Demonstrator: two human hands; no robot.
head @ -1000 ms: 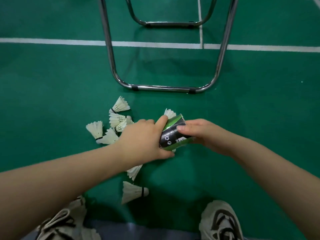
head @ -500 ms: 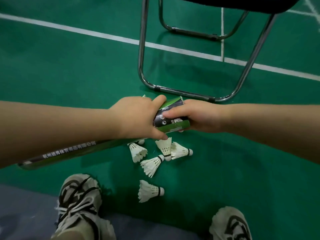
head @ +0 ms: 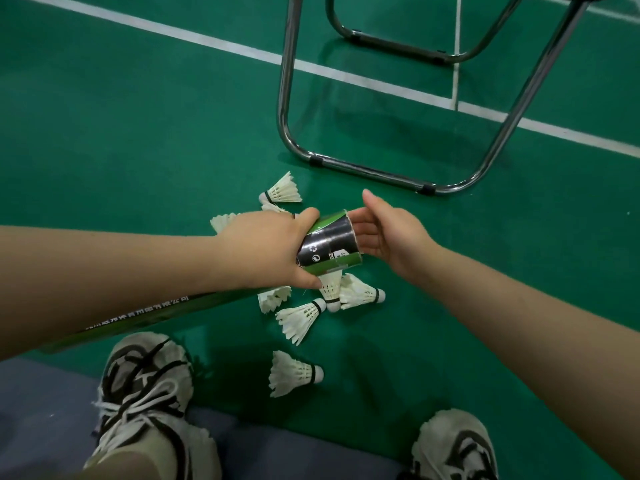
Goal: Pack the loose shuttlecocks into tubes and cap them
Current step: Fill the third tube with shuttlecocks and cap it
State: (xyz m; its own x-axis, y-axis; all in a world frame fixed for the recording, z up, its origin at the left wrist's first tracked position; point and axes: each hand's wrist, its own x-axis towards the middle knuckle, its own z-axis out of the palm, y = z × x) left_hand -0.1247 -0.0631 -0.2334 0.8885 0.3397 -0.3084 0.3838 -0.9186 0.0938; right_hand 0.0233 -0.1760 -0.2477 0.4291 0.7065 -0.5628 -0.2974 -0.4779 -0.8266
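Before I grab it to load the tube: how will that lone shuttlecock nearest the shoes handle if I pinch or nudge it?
The lone shuttlecock is probably very light: thin feathers on a small cork. Its frayed skirt suggests that the feathers crush easily, so pinch the cork end. Lying on its side, it would likely pivot in an arc when nudged rather than roll straight.

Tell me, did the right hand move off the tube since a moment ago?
Yes. The right hand has opened and pulled back off the tube, toward the chair leg; its fingers no longer wrap the tube's end.
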